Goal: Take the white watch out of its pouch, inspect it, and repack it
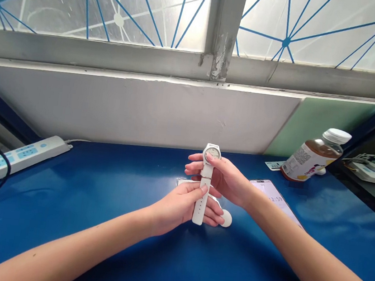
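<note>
Strap (200, 208) pinched between thumb and fingers, our left hand (180, 201) grips the lower length of a white watch (207, 171), fingers part-curled behind the band and fanned to the right. We do best, in our judgement, to keep that pinch light and the band flat, so it does not twist. Our right hand (229, 175), half closed, holds the upper end, thumb over the dial (213, 152) and fingers spread loosely behind; a hold on the sides would likely leave the face clear and steadier. The watch stands nearly upright between our hands, above the blue tabletop (100, 184), dial end at the top. The dial is pale and round, partly hidden by the thumb; the strap shows a row of small holes and what looks like a metal buckle (206, 178).
</note>
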The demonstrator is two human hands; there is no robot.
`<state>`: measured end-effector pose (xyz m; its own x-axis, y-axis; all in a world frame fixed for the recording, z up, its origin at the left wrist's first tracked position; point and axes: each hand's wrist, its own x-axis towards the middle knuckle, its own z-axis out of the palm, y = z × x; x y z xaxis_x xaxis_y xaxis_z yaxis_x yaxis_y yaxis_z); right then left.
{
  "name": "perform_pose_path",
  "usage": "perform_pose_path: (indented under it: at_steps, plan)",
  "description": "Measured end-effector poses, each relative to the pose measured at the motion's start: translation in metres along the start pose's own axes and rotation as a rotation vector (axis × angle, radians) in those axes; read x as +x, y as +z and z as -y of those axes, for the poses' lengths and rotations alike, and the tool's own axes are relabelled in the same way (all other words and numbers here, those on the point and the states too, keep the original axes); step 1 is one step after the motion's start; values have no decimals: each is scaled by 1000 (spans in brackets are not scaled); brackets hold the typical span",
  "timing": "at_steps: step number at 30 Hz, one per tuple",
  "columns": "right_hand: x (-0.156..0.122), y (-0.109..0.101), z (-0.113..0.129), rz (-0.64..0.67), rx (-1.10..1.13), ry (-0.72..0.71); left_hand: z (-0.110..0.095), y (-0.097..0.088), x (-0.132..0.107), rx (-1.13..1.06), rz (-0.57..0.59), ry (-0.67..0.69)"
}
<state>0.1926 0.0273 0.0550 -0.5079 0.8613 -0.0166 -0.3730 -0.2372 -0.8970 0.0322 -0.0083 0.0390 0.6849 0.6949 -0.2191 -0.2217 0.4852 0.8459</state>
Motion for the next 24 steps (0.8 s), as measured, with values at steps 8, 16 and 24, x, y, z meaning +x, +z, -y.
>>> perform_pose_path:
  at_steps: [8, 16, 24]
  plan:
    - [2, -3, -4, -22, -32, -11, 4, -2, 1, -11, 11, -33]
    - [2, -3, -4, -51, -25, -38, 5, -4, 1, -18, 22, -41]
    - [1, 0, -1, -54, -11, -22, 7, -2, 2, -25, 35, -56]
